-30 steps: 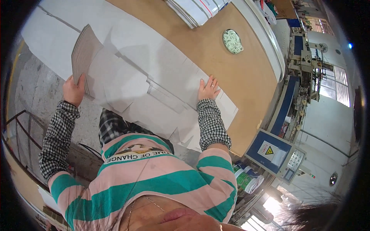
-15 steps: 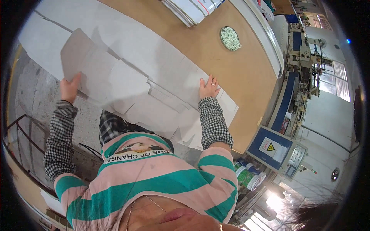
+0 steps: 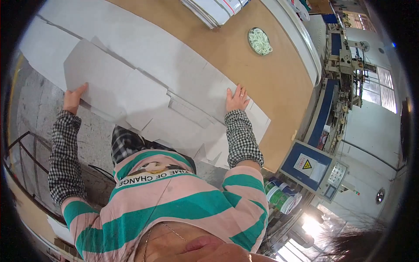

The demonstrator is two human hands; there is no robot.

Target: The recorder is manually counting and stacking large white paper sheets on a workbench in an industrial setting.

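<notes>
A die-cut sheet of pale grey cardboard [image 3: 104, 78], with flaps and slots along its near side, lies across a large white cardboard sheet [image 3: 144, 35] on the table. My left hand [image 3: 75, 98] is closed on the near left edge of the die-cut sheet, thumb on top and the other fingers hidden beneath. My right hand [image 3: 237, 99] rests palm down with fingers apart near the right end of the cardboard, touching its far edge. A ring shows on one finger.
On the brown table [image 3: 279, 96] sit a round dish of pale green loops [image 3: 260, 41] and a stack of folded white packaging [image 3: 214, 11]. Blue-and-grey machinery with a control panel [image 3: 305, 168] stands at right. Tubs [image 3: 279, 196] are below it, and a metal rack [image 3: 32, 161] is at left.
My left hand has moved slightly left, and the left end of the die-cut cardboard has shifted with it. My right hand stays in place.
</notes>
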